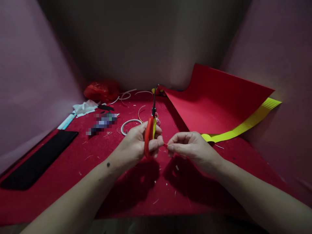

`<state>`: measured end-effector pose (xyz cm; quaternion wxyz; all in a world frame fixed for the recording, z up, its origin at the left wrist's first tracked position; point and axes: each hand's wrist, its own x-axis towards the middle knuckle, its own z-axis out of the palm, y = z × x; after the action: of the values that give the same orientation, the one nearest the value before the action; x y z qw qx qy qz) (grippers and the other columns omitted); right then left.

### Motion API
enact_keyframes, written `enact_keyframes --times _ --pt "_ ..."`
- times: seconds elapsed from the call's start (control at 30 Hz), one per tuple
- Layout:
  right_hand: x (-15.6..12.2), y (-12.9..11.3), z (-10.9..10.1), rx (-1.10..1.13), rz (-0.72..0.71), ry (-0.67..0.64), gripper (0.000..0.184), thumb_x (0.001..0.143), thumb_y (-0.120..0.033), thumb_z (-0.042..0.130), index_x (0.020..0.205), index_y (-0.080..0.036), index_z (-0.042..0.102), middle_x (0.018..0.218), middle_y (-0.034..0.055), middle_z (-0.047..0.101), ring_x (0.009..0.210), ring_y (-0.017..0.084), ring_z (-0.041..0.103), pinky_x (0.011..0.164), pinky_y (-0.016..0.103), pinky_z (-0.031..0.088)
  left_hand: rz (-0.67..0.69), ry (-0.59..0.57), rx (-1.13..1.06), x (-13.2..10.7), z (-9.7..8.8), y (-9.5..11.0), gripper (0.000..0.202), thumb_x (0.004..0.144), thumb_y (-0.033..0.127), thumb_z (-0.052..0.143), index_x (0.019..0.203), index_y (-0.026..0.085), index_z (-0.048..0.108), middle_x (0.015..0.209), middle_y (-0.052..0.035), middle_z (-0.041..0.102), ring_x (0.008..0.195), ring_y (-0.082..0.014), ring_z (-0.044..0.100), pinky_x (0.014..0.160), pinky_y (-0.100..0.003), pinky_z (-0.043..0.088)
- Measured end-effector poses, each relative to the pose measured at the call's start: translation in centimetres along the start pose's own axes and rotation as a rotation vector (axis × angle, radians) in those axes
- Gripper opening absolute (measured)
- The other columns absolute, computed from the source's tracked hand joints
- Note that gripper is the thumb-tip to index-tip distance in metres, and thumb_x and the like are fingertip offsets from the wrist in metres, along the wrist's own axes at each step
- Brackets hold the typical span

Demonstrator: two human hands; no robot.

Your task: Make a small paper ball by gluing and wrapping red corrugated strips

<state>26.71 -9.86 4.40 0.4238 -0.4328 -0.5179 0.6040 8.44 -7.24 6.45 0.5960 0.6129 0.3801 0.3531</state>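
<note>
My left hand point(143, 139) is closed around a pair of scissors point(148, 136) with red and yellow handles, blades pointing up and away. Its thumb and fingertips also pinch one end of a small red strip point(165, 145). The other end of that strip is between the thumb and fingers of my right hand point(187, 144). Both hands hover above the red cloth near the middle, their shadows falling below. Most of the strip is hidden by my fingers.
Large red corrugated sheet point(219, 100) and a yellow one point(253, 122) lie at the right. A white ring point(126, 125), a crumpled red bag point(102, 91), a white tissue point(85, 108) and a black flat piece point(40, 161) are to the left. Paper scraps dot the red cloth point(136, 206).
</note>
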Motion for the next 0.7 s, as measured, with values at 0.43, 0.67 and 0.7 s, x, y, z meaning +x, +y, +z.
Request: enact_keyframes --times 0.43,0.67,0.7 --pt "2.1 0.5 -2.3 0.378 -0.173 0.330 0.010 0.063 -0.022 0.073 0.065 -0.019 0.064 0.055 -0.0030 0.055 0.051 0.009 0.043 0.050 0.024 0.029 0.051 -0.125 0.770 -0.2 -1.5 -0.2 0.016 0.082 0.032 0.049 0.073 0.021 0.042 0.065 0.0016 0.049 0.053 -0.0125 0.044 0.048 -0.025 0.034" --pt "2.6 0.5 -3.0 0.383 -0.223 0.317 0.007 0.068 -0.024 0.068 0.069 -0.020 0.063 0.068 0.0013 0.065 0.054 0.010 0.045 0.051 0.025 0.031 0.034 -0.170 1.223 -0.4 -1.5 -1.6 0.010 0.085 0.031 0.038 0.079 0.023 0.040 0.070 -0.0045 0.059 0.057 -0.0202 0.052 0.053 -0.031 0.025" --pt "2.6 0.5 -3.0 0.381 -0.219 0.310 0.007 0.068 -0.024 0.068 0.069 -0.020 0.063 0.070 0.0017 0.066 0.054 0.010 0.045 0.051 0.025 0.032 0.034 -0.174 1.241 -0.4 -1.4 -1.7 0.010 0.085 0.031 0.038 0.079 0.024 0.039 0.071 -0.0050 0.059 0.056 -0.0204 0.052 0.053 -0.031 0.025"
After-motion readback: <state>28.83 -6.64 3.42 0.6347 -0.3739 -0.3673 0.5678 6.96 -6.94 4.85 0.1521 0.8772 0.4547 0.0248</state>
